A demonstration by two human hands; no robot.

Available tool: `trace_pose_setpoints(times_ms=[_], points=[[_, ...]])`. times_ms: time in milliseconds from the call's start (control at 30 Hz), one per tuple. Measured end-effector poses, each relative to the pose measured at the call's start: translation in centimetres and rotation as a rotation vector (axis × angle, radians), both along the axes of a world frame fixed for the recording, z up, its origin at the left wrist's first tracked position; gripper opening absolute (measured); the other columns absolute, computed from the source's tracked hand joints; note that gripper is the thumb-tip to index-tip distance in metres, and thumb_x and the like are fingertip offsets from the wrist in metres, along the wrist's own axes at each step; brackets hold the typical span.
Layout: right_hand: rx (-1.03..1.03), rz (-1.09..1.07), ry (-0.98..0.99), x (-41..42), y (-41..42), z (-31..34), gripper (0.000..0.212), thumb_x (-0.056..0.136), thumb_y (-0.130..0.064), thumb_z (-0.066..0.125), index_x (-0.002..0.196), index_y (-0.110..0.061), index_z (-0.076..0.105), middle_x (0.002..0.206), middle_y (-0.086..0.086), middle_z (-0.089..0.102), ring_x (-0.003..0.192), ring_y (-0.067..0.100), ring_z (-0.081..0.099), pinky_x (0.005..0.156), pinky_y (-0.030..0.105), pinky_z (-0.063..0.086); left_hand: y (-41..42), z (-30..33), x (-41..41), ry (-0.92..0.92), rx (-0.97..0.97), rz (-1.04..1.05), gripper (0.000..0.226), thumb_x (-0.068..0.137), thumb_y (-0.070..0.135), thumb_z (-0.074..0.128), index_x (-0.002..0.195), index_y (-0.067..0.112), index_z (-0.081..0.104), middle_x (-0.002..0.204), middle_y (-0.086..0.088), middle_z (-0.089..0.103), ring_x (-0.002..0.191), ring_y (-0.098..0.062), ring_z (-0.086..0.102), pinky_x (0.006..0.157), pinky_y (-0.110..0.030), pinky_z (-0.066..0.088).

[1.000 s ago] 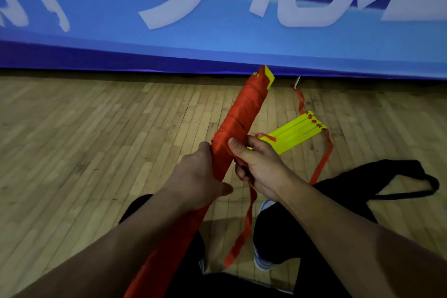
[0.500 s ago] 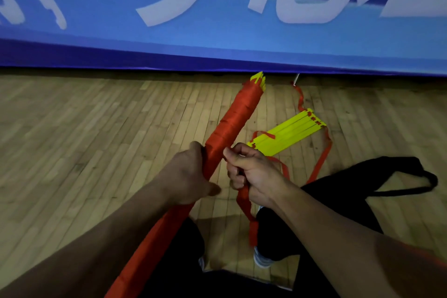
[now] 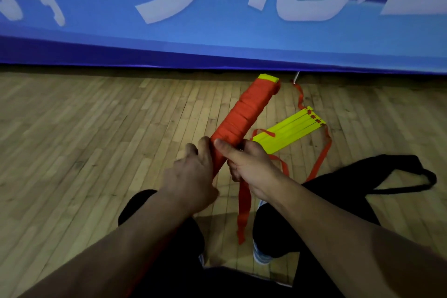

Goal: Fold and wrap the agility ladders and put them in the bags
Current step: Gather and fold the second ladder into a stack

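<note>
We grip the red-wrapped ladder bundle [image 3: 244,118] with both hands, left hand [image 3: 193,176] beside right hand [image 3: 251,167], which pinches the strap [image 3: 243,210]

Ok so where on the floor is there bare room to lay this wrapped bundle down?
Bare boards lie to the left of the wrapped bundle, up to the blue banner. The right is crowded: yellow rungs, loose red strap, black bag.
</note>
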State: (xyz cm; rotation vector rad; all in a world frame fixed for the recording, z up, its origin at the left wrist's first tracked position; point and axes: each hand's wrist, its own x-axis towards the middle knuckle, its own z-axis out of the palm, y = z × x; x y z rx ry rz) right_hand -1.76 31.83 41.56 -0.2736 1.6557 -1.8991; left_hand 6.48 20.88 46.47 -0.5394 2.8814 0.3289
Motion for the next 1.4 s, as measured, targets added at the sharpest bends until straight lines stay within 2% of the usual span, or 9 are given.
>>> trace_pose_setpoints(times_ms=[100,267,467,600,733,867,933,1167,1400], points=[[-0.029,0.001,-0.026,-0.4,0.4,-0.6,0.016,0.090,-0.032,0.069,0.088,-0.018,0.063,0.047,-0.004,0.037,0.039,0.010,0.032,0.042,0.022,0.026,-1.2,0.0,-0.4,0.190,0.293,0.129,0.079,0.074,0.015,0.080,0.141,0.019,0.038,0.116,-0.002,0.062,0.081,-0.010,0.062,0.064,-0.016,0.046],[-0.088,0.075,-0.156,-0.5,1.1,-1.1,0.023,0.086,-0.040,0.066,0.086,-0.017,0.063,0.048,-0.002,0.037,0.038,0.010,0.033,0.040,0.021,0.025,-2.4,1.4,-0.8,0.056,0.775,0.136,0.036,0.074,0.013,0.075,0.109,0.012,0.064,0.095,-0.006,0.074,0.082,-0.021,0.073,0.080,-0.049,0.060],[-0.081,-0.120,-0.040,0.2,0.5,-1.1,0.030,0.080,-0.042,0.073,0.070,-0.020,0.055,0.048,-0.003,0.035,0.041,0.010,0.031,0.041,0.024,0.026,-0.1,-0.2,0.2,-0.009,-0.004,-0.049,0.090,0.072,0.036,0.084,0.138,0.022,0.025,0.120,0.001,0.048,0.101,-0.021,0.060,0.078,-0.029,0.050],[-0.109,-0.052,-0.146,-0.1,1.1,-0.9,0.022,0.088,-0.037,0.068,0.081,-0.019,0.058,0.050,-0.004,0.039,0.041,0.009,0.034,0.041,0.022,0.027,-1.6,0.5,-0.5,0.139,0.331,0.043,0.059,0.075,0.016,0.078,0.129,0.019,0.054,0.100,0.005,0.062,0.080,-0.010,0.061,0.061,-0.017,0.044],[-0.212,0.029,-0.334,-0.6,1.9,-0.3,0.025,0.075,-0.039,0.072,0.064,-0.021,0.057,0.046,-0.003,0.034,0.035,0.007,0.029,0.038,0.019,0.023,-1.3,1.2,-0.7,-0.003,0.760,0.088,0.032,0.075,0.010,0.073,0.106,0.013,0.062,0.095,-0.014,0.072,0.076,-0.022,0.070,0.073,-0.044,0.060],[-0.041,-0.106,-0.136,-0.8,1.8,-0.2,0.031,0.078,-0.038,0.078,0.064,-0.019,0.058,0.045,-0.002,0.035,0.037,0.010,0.030,0.040,0.022,0.023,0.5,0.2,-0.9,-0.058,0.241,-0.013,0.088,0.070,0.038,0.086,0.140,0.031,0.031,0.111,0.000,0.062,0.096,-0.017,0.064,0.080,-0.034,0.056],[0.012,-0.148,-0.041,-0.7,1.9,-0.5,0.028,0.083,-0.039,0.076,0.065,-0.023,0.062,0.047,-0.002,0.035,0.039,0.011,0.030,0.042,0.023,0.024,1.1,-0.2,-1.0,0.019,0.041,-0.041,0.080,0.074,0.031,0.083,0.138,0.024,0.036,0.103,0.002,0.060,0.091,-0.017,0.062,0.074,-0.030,0.054],[-0.189,0.049,-0.310,-1.1,4.0,-0.7,0.029,0.076,-0.047,0.068,0.059,-0.025,0.063,0.044,-0.004,0.032,0.036,0.008,0.027,0.043,0.021,0.023,-0.3,0.6,-1.7,-0.033,0.918,0.137,0.065,0.076,0.002,0.074,0.131,0.018,0.043,0.107,-0.006,0.071,0.080,-0.023,0.074,0.062,-0.030,0.056],[0.027,-0.146,-0.081,-1.1,3.6,-0.1,0.035,0.080,-0.046,0.074,0.076,-0.015,0.057,0.046,-0.001,0.035,0.039,0.011,0.032,0.041,0.023,0.028,1.8,0.8,-2.0,-0.016,0.194,-0.028,0.071,0.072,0.031,0.086,0.127,0.022,0.042,0.104,0.003,0.061,0.088,-0.014,0.061,0.075,-0.028,0.054]])
